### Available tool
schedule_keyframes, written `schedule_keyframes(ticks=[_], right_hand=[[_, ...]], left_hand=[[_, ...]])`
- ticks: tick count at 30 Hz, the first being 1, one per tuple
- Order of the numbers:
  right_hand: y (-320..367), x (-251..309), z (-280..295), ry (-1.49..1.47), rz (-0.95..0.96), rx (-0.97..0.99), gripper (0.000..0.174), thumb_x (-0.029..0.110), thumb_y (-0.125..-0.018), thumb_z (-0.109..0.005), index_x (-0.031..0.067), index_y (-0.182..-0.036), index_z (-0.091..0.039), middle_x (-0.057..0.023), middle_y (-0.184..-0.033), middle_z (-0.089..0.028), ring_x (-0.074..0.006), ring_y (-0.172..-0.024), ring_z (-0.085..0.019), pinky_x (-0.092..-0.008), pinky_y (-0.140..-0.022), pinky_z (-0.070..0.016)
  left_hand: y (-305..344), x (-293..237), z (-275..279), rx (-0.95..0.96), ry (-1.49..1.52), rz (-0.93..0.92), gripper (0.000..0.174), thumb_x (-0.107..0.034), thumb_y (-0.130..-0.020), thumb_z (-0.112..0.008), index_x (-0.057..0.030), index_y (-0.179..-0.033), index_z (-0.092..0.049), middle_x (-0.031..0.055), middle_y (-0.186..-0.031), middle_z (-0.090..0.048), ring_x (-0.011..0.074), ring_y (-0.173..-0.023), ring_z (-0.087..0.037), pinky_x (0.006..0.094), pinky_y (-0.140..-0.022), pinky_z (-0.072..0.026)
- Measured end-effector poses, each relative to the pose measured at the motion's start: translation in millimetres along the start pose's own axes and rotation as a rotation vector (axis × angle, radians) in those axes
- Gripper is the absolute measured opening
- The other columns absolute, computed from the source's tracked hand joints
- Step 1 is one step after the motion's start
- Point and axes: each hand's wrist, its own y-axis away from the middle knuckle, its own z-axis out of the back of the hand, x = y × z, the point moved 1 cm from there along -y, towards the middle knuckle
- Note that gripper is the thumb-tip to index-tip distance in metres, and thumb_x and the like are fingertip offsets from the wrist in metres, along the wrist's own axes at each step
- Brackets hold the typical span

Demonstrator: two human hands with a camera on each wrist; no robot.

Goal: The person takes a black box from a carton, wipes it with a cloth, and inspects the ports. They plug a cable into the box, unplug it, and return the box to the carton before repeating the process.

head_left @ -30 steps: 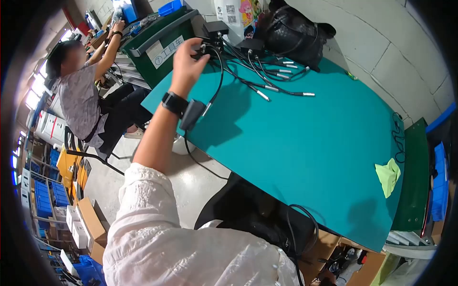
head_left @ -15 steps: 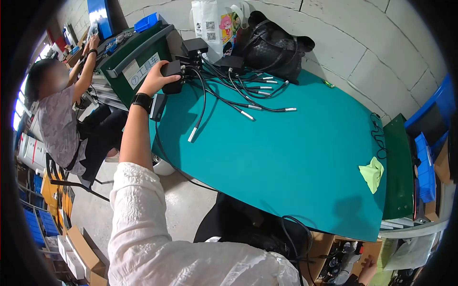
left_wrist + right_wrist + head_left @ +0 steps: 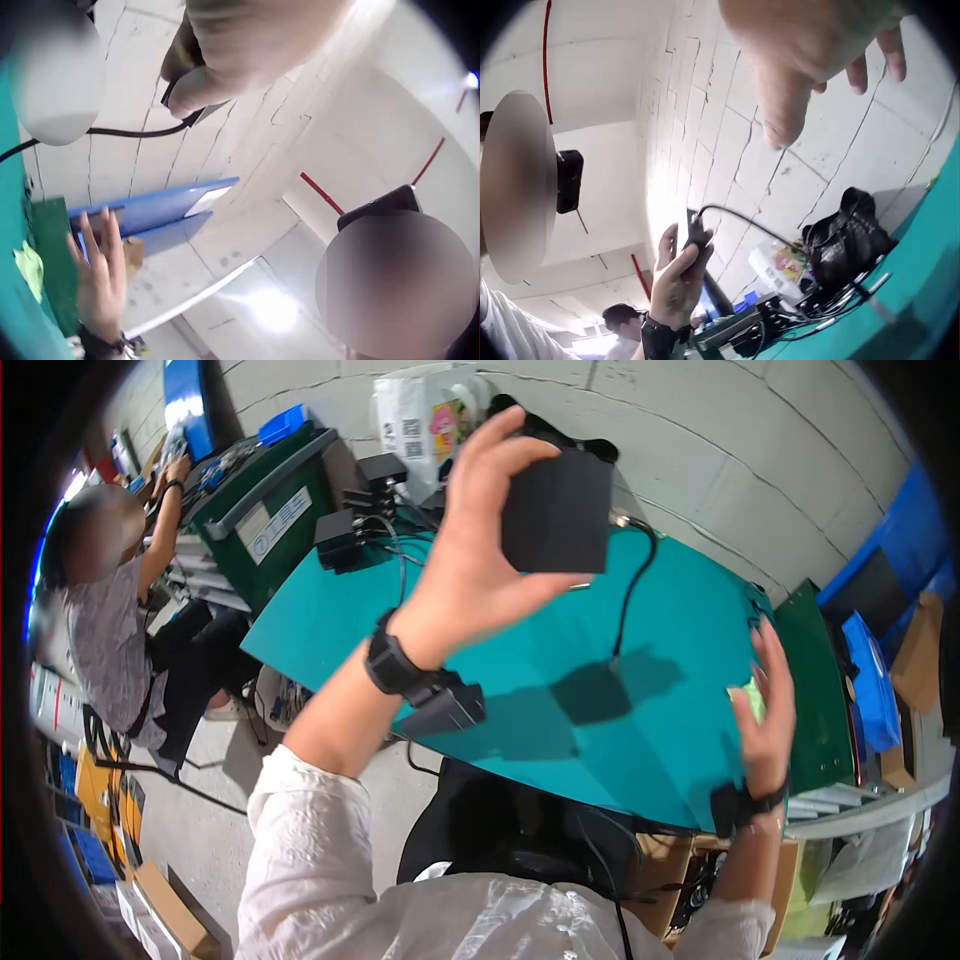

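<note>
The left hand (image 3: 465, 560) has a flat black box (image 3: 557, 510) raised in the air above the desk (image 3: 700, 620), its fingers and thumb spread wide to grip the box by its edges, thumb running along the lower one. A black cable (image 3: 139, 134) leaves the box at a metal plug on the edge facing away from the palm, and it droops toward the desk, where the box casts a shadow. The right hand (image 3: 768, 725) is over the desk's right end, near a yellow-green cloth (image 3: 30, 270); its fingers and thumb stand well apart and it holds nothing. More black boxes (image 3: 340, 540) with cables sit at the desk's left end, by the wall. The step in hand looks like carrying one box, cable and all, clear of that cluster. The next move seems to call for a firm edge grip, so that the hanging cable doesn't tug the box askew, and for the free right hand to steady the box or take the cable's loose length.
</note>
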Motion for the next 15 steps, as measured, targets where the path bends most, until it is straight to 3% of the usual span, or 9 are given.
schedule_keyframes(ticks=[4, 6, 7, 9, 10, 11, 13, 14, 15], right_hand=[[-42, -12, -52, -0.127, 0.074, 0.064, 0.065, 0.024, -0.080, -0.071, 0.0046, -0.137, -0.045, -0.0154, -0.127, -0.057, -0.0253, -0.116, -0.056, -0.0360, -0.093, -0.0452], [-53, -30, -60, -0.030, -0.097, 0.251, 0.041, 0.023, -0.086, -0.064, 0.0034, -0.122, -0.056, -0.0133, -0.094, -0.068, -0.0247, -0.090, -0.067, -0.0356, -0.076, -0.0510], [-59, -35, -59, -0.016, -0.104, 0.244, 0.041, 0.023, -0.086, -0.064, 0.0034, -0.122, -0.056, -0.0133, -0.094, -0.068, -0.0247, -0.090, -0.067, -0.0356, -0.076, -0.0510], [-68, -50, -57, -0.018, -0.388, 0.171, 0.020, 0.022, -0.092, -0.055, 0.0062, -0.101, -0.062, -0.0084, -0.066, -0.063, -0.0272, -0.066, -0.065, -0.0385, -0.060, -0.0489], [-72, -62, -56, -0.013, -0.392, 0.169, 0.020, 0.022, -0.092, -0.055, 0.0062, -0.101, -0.062, -0.0084, -0.066, -0.063, -0.0272, -0.066, -0.065, -0.0385, -0.060, -0.0489], [-76, -77, -55, 0.150, -0.298, 0.121, 0.018, 0.023, -0.093, -0.052, 0.0076, -0.096, -0.061, -0.0087, -0.064, -0.062, -0.0288, -0.064, -0.063, -0.0399, -0.056, -0.0472], [-80, -106, -61, 0.311, -0.209, 0.072, 0.019, 0.024, -0.095, -0.049, 0.0090, -0.090, -0.060, -0.0090, -0.062, -0.060, -0.0305, -0.062, -0.061, -0.0414, -0.053, -0.0455], [-81, -118, -65, 0.424, -0.098, 0.012, 0.019, 0.025, -0.094, -0.050, 0.0097, -0.088, -0.059, -0.0098, -0.064, -0.060, -0.0310, -0.062, -0.060, -0.0417, -0.053, -0.0453], [-81, -128, -68, 0.538, 0.013, -0.043, 0.020, 0.027, -0.094, -0.051, 0.0105, -0.085, -0.059, -0.0105, -0.065, -0.060, -0.0315, -0.062, -0.059, -0.0421, -0.053, -0.0451]], left_hand=[[9, -16, -66, 0.032, 0.143, 0.174, 0.086, -0.008, -0.056, -0.086, -0.0096, -0.129, -0.041, 0.0177, -0.144, -0.031, 0.0322, -0.133, -0.034, 0.0396, -0.102, -0.0400], [11, -16, -89, 0.053, 0.149, 0.258, 0.089, -0.007, -0.058, -0.086, -0.0109, -0.132, -0.038, 0.0146, -0.148, -0.028, 0.0276, -0.129, -0.041, 0.0363, -0.101, -0.0421], [11, -13, -99, 0.051, 0.166, 0.254, 0.089, -0.007, -0.058, -0.086, -0.0109, -0.132, -0.038, 0.0146, -0.148, -0.028, 0.0276, -0.129, -0.041, 0.0363, -0.101, -0.0421], [18, -2, -115, 0.058, 0.347, 0.405, 0.092, -0.009, -0.059, -0.086, -0.0099, -0.135, -0.033, 0.0189, -0.148, -0.023, 0.0322, -0.137, -0.029, 0.0420, -0.103, -0.0379], [22, 5, -121, 0.111, 0.501, 0.462, 0.083, -0.012, -0.073, -0.079, -0.0103, -0.139, -0.029, 0.0178, -0.150, -0.019, 0.0295, -0.135, -0.033, 0.0417, -0.103, -0.0381], [27, 10, -126, 0.113, 0.505, 0.464, 0.083, -0.012, -0.073, -0.079, -0.0103, -0.139, -0.029, 0.0178, -0.150, -0.019, 0.0295, -0.135, -0.033, 0.0417, -0.103, -0.0381], [38, 18, -135, -0.019, 1.256, 0.834, 0.066, -0.024, -0.090, -0.064, -0.0124, -0.142, -0.026, 0.0173, -0.151, -0.018, 0.0271, -0.133, -0.036, 0.0417, -0.103, -0.0391], [38, 17, -137, -0.066, 1.379, 1.002, 0.054, -0.039, -0.100, -0.042, -0.0102, -0.143, -0.029, 0.0198, -0.144, -0.033, 0.0283, -0.128, -0.044, 0.0431, -0.100, -0.0427], [39, 24, -137, -0.066, 1.382, 1.014, 0.054, -0.039, -0.100, -0.042, -0.0102, -0.143, -0.029, 0.0198, -0.144, -0.033, 0.0283, -0.128, -0.044, 0.0431, -0.100, -0.0427]])
